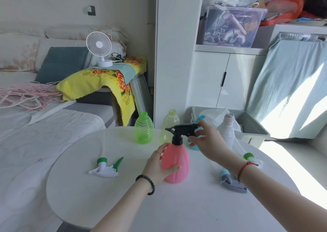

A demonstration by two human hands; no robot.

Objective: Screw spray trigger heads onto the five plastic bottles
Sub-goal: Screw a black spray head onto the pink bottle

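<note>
Now, reading across from my left, a loose green-and-white trigger head [105,167] lies on its side on the round white table [85,187], well apart from any bottle. Behind it the green ribbed bottle [143,128] and the pale yellow bottle [169,124] stand upright with bare necks. At centre my left hand [159,166] is wrapped around the belly of the pink bottle [177,162], thumb across its front, pinning it to the tabletop. The black trigger head [182,131] sits on that bottle's neck, and my right hand [207,139] has its fingertips on the nozzle end and under the lever, a light pinch and not a full grip. Whether the collar is threaded fully home I cannot tell from here. Behind my right hand a blue bottle [195,146] is mostly hidden, and the white bottle [228,131] stands open-necked beside it. Near my right wrist lie a grey-and-blue trigger head [231,184] and a green-capped one [249,157], partly covered by my arm. My worry: turning by the nozzle instead of the collar could cross-thread or leave the head loose, and a sweep of my right forearm could knock the white bottle or push those loose heads off the table edge.
</note>
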